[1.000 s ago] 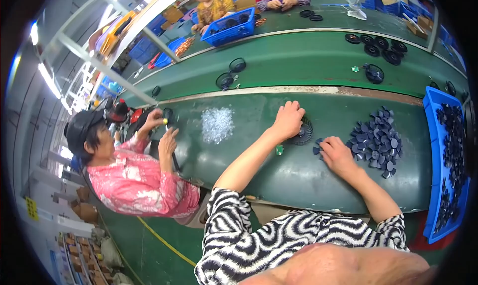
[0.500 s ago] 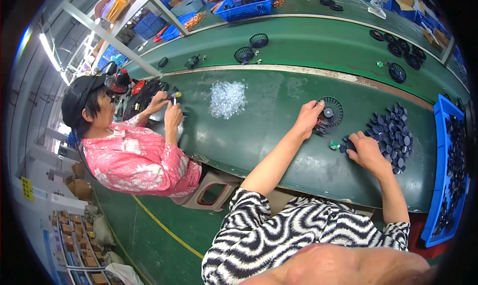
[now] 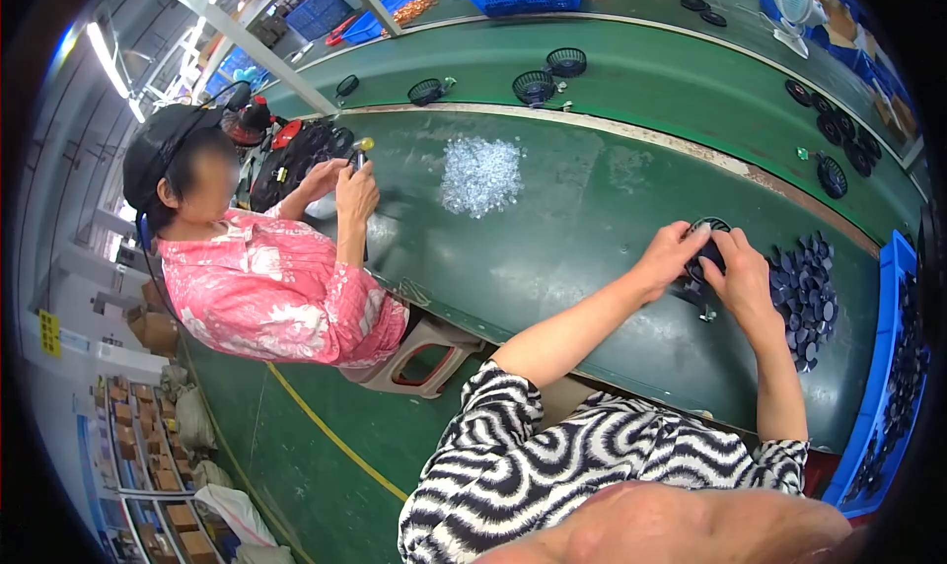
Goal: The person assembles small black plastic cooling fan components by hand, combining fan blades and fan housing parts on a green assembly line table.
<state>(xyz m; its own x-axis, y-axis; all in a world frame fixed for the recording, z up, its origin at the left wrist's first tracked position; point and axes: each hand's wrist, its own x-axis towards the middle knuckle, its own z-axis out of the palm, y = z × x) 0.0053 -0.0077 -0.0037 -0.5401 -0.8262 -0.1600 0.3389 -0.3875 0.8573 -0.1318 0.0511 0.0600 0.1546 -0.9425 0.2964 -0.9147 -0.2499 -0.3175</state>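
Note:
A round black slatted fan housing (image 3: 712, 254) is between my two hands at the green workbench, just left of a pile of dark round caps (image 3: 804, 293). My left hand (image 3: 671, 258) grips its left side, thumb on top. My right hand (image 3: 742, 273) is closed on its right side, fingers over the top and thumb at the near side. Any small piece under those fingers is hidden. A small green-and-metal part (image 3: 706, 315) hangs out below the housing, near my right wrist.
Clear plastic bits lie heaped (image 3: 480, 176) mid-bench. A blue crate (image 3: 856, 446) of dark parts stands at the right. Beyond the bench, a green belt (image 3: 651, 81) carries fan housings (image 3: 534, 88). At left, a co-worker in pink (image 3: 286, 288) holds a tool.
My right hand has left the cap pile and come onto the fan housing. My left hand still holds the housing, now nearer the pile. The view has shifted; belt housings have moved.

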